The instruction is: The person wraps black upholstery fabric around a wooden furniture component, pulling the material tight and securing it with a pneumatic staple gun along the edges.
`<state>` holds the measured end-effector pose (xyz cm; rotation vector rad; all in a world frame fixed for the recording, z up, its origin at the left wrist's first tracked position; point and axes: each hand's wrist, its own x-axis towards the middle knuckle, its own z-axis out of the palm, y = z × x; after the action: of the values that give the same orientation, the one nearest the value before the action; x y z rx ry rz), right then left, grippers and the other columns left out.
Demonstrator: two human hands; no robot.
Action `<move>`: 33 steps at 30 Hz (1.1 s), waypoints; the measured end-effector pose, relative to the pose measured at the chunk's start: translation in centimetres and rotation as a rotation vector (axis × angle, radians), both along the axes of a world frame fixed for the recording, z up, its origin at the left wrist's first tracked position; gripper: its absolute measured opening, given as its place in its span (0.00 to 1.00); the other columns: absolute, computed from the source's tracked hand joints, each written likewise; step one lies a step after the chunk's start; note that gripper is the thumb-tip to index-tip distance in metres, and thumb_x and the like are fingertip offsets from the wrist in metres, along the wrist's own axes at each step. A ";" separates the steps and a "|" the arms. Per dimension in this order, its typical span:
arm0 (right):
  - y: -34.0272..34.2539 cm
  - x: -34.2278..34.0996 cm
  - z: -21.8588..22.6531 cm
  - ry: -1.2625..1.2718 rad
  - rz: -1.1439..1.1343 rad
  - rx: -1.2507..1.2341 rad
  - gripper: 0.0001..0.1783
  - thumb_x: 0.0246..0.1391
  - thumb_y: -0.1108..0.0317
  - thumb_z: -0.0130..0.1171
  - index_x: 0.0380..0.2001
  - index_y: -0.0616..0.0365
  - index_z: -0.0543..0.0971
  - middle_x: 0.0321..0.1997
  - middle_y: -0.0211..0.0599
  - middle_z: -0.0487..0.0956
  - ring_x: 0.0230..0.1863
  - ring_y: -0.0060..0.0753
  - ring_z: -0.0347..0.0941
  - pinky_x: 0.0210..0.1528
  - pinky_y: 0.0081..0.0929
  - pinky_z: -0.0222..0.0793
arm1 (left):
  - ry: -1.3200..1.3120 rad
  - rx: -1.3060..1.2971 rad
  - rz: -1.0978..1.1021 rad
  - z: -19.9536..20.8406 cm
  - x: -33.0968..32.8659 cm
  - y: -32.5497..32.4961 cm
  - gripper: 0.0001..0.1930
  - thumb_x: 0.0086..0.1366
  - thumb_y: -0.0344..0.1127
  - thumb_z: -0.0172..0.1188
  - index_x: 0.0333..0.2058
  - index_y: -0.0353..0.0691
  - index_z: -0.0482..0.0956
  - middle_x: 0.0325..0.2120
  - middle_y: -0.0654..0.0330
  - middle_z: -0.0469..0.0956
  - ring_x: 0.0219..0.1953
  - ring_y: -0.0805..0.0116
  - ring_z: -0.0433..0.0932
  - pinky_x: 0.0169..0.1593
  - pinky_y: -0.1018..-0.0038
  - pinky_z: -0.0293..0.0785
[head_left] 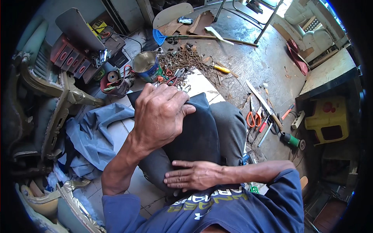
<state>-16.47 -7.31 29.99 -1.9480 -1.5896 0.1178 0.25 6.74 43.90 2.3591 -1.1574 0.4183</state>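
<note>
Lying around black fabric [194,143] are pliers [175,77] and scissors [254,113].

Tin [154,71] upright on floor, metal scrap heap [176,59] spread beside it. Dark pail [115,90] just left of tin. Yellow screwdriver [221,68] near heap's right edge. Blue rake [159,37] beyond heap, long handle stretching right. Farther right, long knife [261,99], blade bare, wooden handle toward lower right; orange scissors [254,115] near it. Green grinder [290,140] lying below white power strip [298,120]. Yellow plastic box [325,113] at far right. Carved chair frame [58,105] at left.
</note>
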 end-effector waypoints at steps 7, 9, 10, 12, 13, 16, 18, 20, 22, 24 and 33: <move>-4.6 7.4 3.9 -0.458 -0.205 -0.271 0.39 0.70 0.40 0.42 0.77 0.49 0.60 0.84 0.24 0.55 0.85 0.26 0.38 0.86 0.48 0.23 | 0.000 -0.005 0.023 0.0 0.1 -0.3 0.10 0.55 0.37 0.74 0.31 0.40 0.84 0.28 0.59 0.81 0.33 0.58 0.79 0.40 0.61 0.67; -5.2 8.3 4.0 -0.512 -0.275 -0.284 0.40 0.71 0.38 0.41 0.78 0.44 0.57 0.84 0.20 0.53 0.85 0.24 0.37 0.86 0.51 0.20 | -0.001 -0.020 0.025 -0.2 0.3 -0.1 0.10 0.55 0.36 0.73 0.32 0.39 0.84 0.28 0.59 0.81 0.33 0.57 0.79 0.40 0.62 0.67; -5.6 8.8 4.3 -0.534 -0.333 -0.281 0.40 0.70 0.37 0.41 0.79 0.42 0.56 0.84 0.19 0.52 0.85 0.24 0.37 0.85 0.52 0.20 | -0.002 -0.029 0.025 -0.2 0.5 -0.1 0.10 0.55 0.36 0.73 0.32 0.39 0.84 0.28 0.59 0.81 0.33 0.57 0.79 0.41 0.62 0.68; -6.5 9.8 5.8 -0.548 -0.485 -0.253 0.41 0.70 0.36 0.42 0.79 0.39 0.55 0.85 0.18 0.52 0.85 0.23 0.38 0.84 0.56 0.18 | 0.010 -0.043 0.040 0.1 0.8 0.5 0.10 0.55 0.35 0.73 0.32 0.38 0.84 0.28 0.58 0.82 0.33 0.56 0.79 0.41 0.62 0.68; -7.5 10.5 7.2 -0.522 -0.571 -0.194 0.42 0.69 0.36 0.44 0.79 0.40 0.56 0.85 0.22 0.53 0.85 0.25 0.42 0.84 0.57 0.19 | 0.013 -0.048 0.050 0.2 1.1 1.0 0.10 0.55 0.35 0.73 0.33 0.38 0.84 0.28 0.58 0.82 0.33 0.56 0.79 0.41 0.62 0.69; -11.8 12.1 9.3 -0.414 -1.122 -0.049 0.35 0.70 0.47 0.54 0.74 0.48 0.65 0.80 0.43 0.61 0.80 0.44 0.58 0.82 0.58 0.37 | 0.022 -0.029 0.113 3.4 1.7 3.4 0.08 0.57 0.31 0.71 0.34 0.36 0.84 0.28 0.55 0.82 0.34 0.54 0.79 0.44 0.64 0.70; -15.8 11.6 8.4 -0.325 -1.431 0.131 0.29 0.72 0.55 0.55 0.71 0.54 0.70 0.76 0.50 0.67 0.75 0.53 0.65 0.78 0.53 0.53 | -0.080 -0.074 0.270 6.8 1.8 6.0 0.07 0.63 0.31 0.70 0.38 0.36 0.84 0.32 0.57 0.81 0.36 0.62 0.78 0.46 0.69 0.73; -18.9 9.4 7.8 -0.226 -1.617 0.156 0.27 0.73 0.60 0.53 0.69 0.58 0.71 0.73 0.53 0.71 0.73 0.56 0.68 0.74 0.46 0.62 | -0.151 -0.261 0.417 10.0 1.9 9.4 0.09 0.70 0.34 0.67 0.41 0.33 0.84 0.34 0.60 0.81 0.37 0.69 0.78 0.47 0.73 0.73; -20.1 7.2 5.4 -0.126 -1.724 0.132 0.26 0.74 0.61 0.52 0.68 0.62 0.71 0.69 0.56 0.75 0.71 0.56 0.71 0.71 0.44 0.66 | -0.302 -0.389 0.585 13.4 -0.1 12.9 0.13 0.76 0.36 0.62 0.47 0.28 0.82 0.40 0.59 0.82 0.43 0.69 0.79 0.50 0.75 0.74; -20.1 5.0 1.7 0.022 -1.813 0.137 0.25 0.74 0.62 0.52 0.67 0.65 0.72 0.65 0.59 0.77 0.67 0.57 0.74 0.68 0.45 0.69 | -0.520 -0.517 0.615 14.0 -1.0 14.4 0.18 0.77 0.38 0.61 0.49 0.24 0.82 0.42 0.53 0.83 0.43 0.66 0.80 0.51 0.74 0.76; -16.9 1.9 -2.3 0.473 -1.734 0.320 0.26 0.67 0.65 0.61 0.63 0.67 0.75 0.57 0.57 0.83 0.57 0.47 0.84 0.59 0.41 0.77 | -1.057 -0.313 0.597 8.0 -2.2 12.2 0.13 0.78 0.34 0.53 0.48 0.27 0.79 0.41 0.51 0.78 0.40 0.62 0.79 0.45 0.72 0.77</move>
<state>-14.52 -24.25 27.65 -2.1058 0.6018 -0.3367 -1.95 18.98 51.87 2.1252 -0.5933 2.0436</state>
